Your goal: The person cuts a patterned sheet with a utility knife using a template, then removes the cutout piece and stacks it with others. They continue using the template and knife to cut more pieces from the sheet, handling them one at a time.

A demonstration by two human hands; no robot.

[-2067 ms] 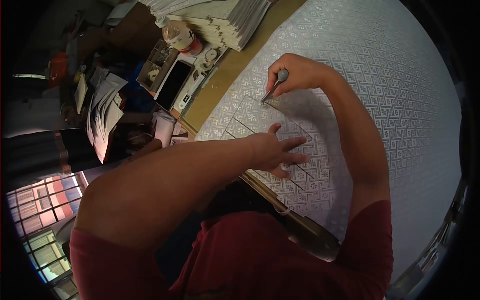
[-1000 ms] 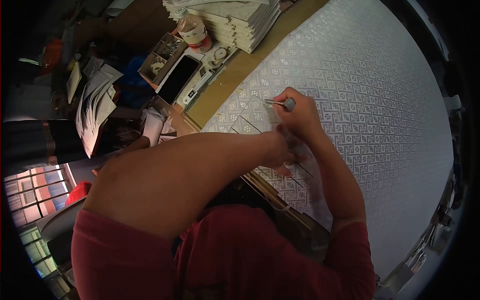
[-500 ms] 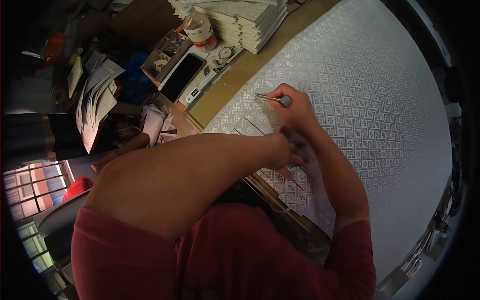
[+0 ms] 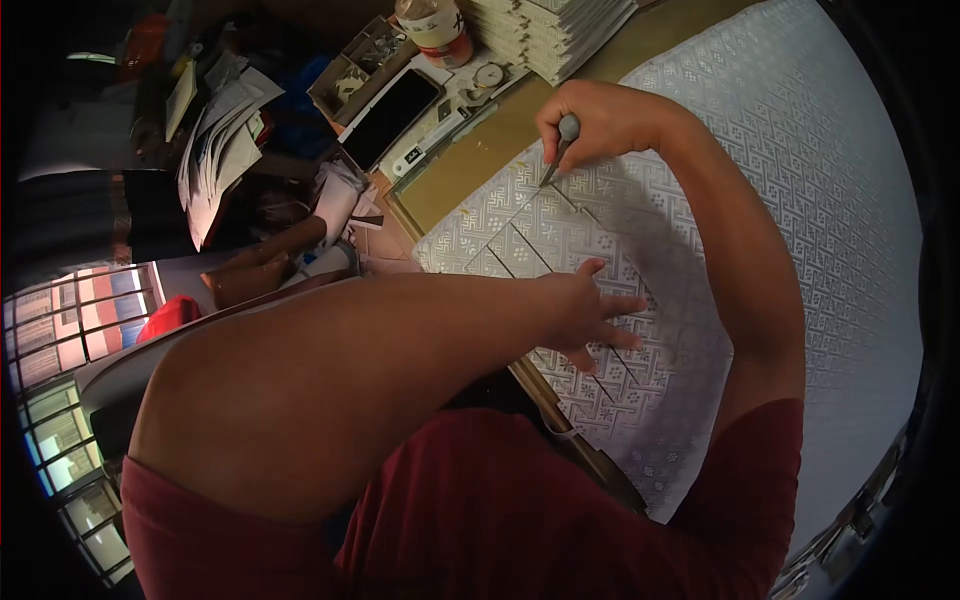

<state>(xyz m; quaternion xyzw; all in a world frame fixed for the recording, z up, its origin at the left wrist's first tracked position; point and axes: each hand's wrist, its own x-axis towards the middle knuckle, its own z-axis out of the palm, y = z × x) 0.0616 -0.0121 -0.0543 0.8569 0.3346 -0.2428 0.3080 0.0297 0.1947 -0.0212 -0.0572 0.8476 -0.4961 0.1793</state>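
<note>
A white sheet (image 4: 790,270) with a silvery lattice and flower pattern covers the table. Several thin, dark, slit-like lines (image 4: 530,247) run slantwise across its near left part. My right hand (image 4: 605,120) grips a slim metal tool (image 4: 560,152) with a rounded grey end, held steeply, its point at the sheet near the start of one line. My left hand (image 4: 600,315) lies spread on the sheet below, fingers apart and holding nothing, over the middle of the lined area.
Beyond the sheet's left edge lie a black phone (image 4: 393,118), a white utility knife (image 4: 430,142), a watch (image 4: 490,76) and a wooden box (image 4: 365,62) of small parts. A labelled bottle (image 4: 435,30) stands beside stacked patterned sheets (image 4: 545,35). Loose papers (image 4: 220,140) hang farther left.
My right hand has moved up with the tool and turned it from slanted to steep. My left hand's fingers have spread out. Another dark line shows beside the tool's point. The view has shifted.
</note>
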